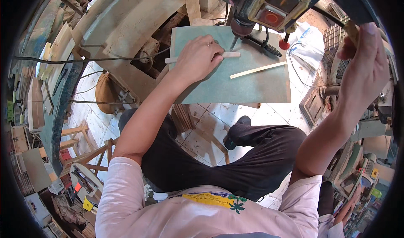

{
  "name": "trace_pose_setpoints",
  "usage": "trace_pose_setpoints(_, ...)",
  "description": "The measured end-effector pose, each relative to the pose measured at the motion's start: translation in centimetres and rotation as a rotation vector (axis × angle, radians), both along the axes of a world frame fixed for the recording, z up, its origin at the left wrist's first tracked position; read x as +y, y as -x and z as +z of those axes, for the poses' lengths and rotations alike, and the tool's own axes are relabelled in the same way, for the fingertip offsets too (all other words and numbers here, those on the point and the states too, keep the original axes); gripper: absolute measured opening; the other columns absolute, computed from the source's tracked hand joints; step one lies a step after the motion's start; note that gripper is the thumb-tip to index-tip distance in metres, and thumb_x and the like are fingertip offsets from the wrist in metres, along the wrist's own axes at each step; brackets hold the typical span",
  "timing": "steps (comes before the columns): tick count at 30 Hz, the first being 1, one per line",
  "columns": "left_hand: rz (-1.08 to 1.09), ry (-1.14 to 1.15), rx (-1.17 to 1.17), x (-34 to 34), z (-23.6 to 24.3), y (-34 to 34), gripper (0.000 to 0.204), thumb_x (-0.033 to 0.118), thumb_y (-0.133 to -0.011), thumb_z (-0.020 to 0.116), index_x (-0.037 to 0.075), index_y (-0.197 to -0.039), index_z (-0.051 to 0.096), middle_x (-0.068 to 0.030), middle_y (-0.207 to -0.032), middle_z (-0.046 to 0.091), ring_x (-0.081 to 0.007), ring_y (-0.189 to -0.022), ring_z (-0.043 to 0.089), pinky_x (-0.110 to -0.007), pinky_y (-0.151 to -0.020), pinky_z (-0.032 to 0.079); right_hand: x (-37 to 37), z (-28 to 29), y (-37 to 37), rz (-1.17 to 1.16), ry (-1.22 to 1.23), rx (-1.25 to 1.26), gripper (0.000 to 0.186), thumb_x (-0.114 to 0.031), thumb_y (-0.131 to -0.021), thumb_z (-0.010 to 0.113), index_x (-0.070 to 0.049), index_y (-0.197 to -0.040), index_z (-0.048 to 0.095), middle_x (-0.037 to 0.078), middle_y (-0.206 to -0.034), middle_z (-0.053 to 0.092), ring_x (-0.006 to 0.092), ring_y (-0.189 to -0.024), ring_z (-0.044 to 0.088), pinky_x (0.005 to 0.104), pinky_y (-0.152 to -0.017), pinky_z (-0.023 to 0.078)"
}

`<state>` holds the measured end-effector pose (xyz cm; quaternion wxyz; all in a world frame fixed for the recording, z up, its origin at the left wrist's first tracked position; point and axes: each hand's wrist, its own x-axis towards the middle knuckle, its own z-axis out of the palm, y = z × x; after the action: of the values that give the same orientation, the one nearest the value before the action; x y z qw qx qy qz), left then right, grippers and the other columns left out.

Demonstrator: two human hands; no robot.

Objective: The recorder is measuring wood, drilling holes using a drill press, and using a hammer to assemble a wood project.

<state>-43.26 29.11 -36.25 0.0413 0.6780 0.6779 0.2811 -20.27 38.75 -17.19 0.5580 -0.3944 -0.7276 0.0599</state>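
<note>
My left hand (198, 62) presses a thin pale wooden strip (232, 54) down on a green board (256, 91), fingers closed over its middle. Just right of those fingertips, a drill bit (234, 42) points down from the chuck (242, 28) of a drill press. Its tip is right at the strip; whether it touches the wood I cannot tell. High on the right, my right hand (365, 69) is wrapped round the end of the press's lever handle (352, 32). A second wooden strip (257, 70) lies loose and slanted on the board.
A switch box (273, 10) with a red button fronts the press, and a red knob (284, 44) hangs beside it. A black cable (101, 60) crosses at left. Wood pieces (182, 117) stand under the board. At lower right, another person's arm (347, 205) shows.
</note>
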Motion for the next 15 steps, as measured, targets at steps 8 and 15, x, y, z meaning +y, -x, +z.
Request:
trace_pose_setpoints(8, 0.081, 0.009, -0.026, 0.5, -0.1, -1.0, 0.017, 0.014, -0.08, 0.068, 0.004, -0.094, 0.07, -0.0101, -0.089, 0.061, -0.0295, -0.093, 0.059, -0.042, -0.083, 0.046, 0.1, -0.3, 1.2, 0.12, 0.044, 0.223, 0.035, -0.033, -0.095, 0.061, 0.0, -0.092, 0.071, 0.003, -0.06, 0.055, 0.007, -0.05, 0.046, 0.0209, -0.048, 0.035)
trace_pose_setpoints(15, 0.035, 0.006, -0.031, 1.0, 0.1, 0.3, 0.018, 0.017, -0.081, 0.067, 0.007, -0.096, 0.072, -0.0085, -0.09, 0.06, -0.0277, -0.094, 0.058, -0.042, -0.085, 0.043, -0.5, -0.4, 0.1, 0.259, 0.099, 0.125, 0.032, -0.028, -0.097, 0.055, 0.001, -0.093, 0.067, 0.003, -0.066, 0.056, 0.0075, -0.051, 0.047, 0.0223, -0.047, 0.035)
